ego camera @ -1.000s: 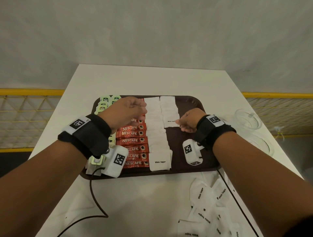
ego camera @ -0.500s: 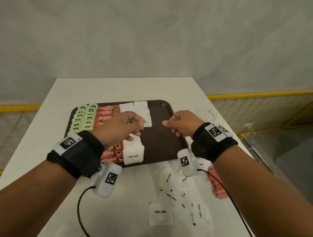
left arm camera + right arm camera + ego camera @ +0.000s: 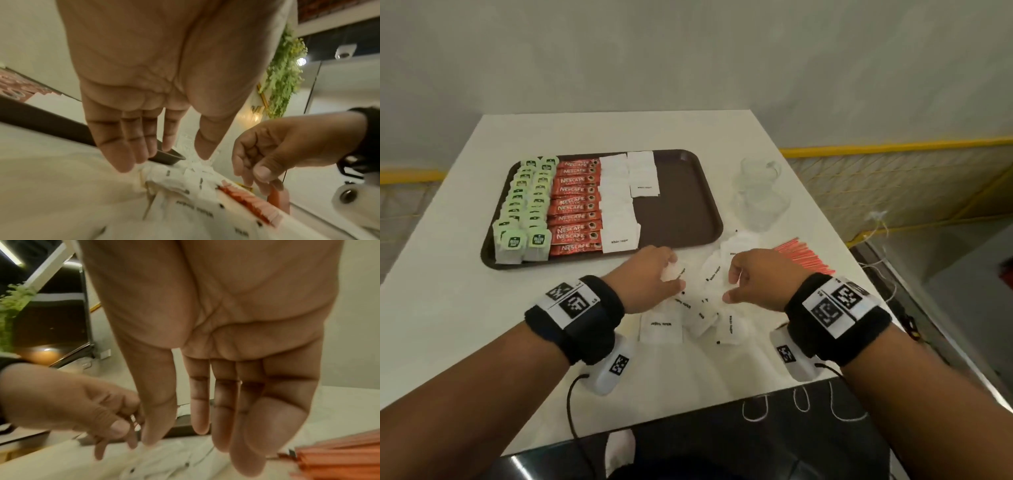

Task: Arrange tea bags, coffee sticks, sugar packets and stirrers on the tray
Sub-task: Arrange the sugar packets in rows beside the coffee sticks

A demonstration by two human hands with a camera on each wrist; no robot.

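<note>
The brown tray (image 3: 688, 205) holds rows of green tea bags (image 3: 527, 209), red coffee sticks (image 3: 577, 209) and white sugar packets (image 3: 618, 202), with a short second sugar row (image 3: 643, 174). Loose sugar packets (image 3: 705, 318) lie heaped on the table in front of the tray. Orange stirrers (image 3: 803, 258) lie to their right. My left hand (image 3: 676, 274) reaches down onto the heap, fingers straight, their tips on a packet (image 3: 160, 175). My right hand (image 3: 729, 284) hovers over the heap's right side with fingers extended (image 3: 205, 426) and nothing in it.
Clear glass cups (image 3: 760, 195) stand right of the tray. The tray's right half is bare brown surface. The white table (image 3: 448, 291) ends close behind my wrists, and a yellow rail (image 3: 893, 147) runs beyond its right edge.
Both hands have drawn back from above the tray to the heap of loose sugar packets in front of it. The view has swung, showing the stirrers and cups.
</note>
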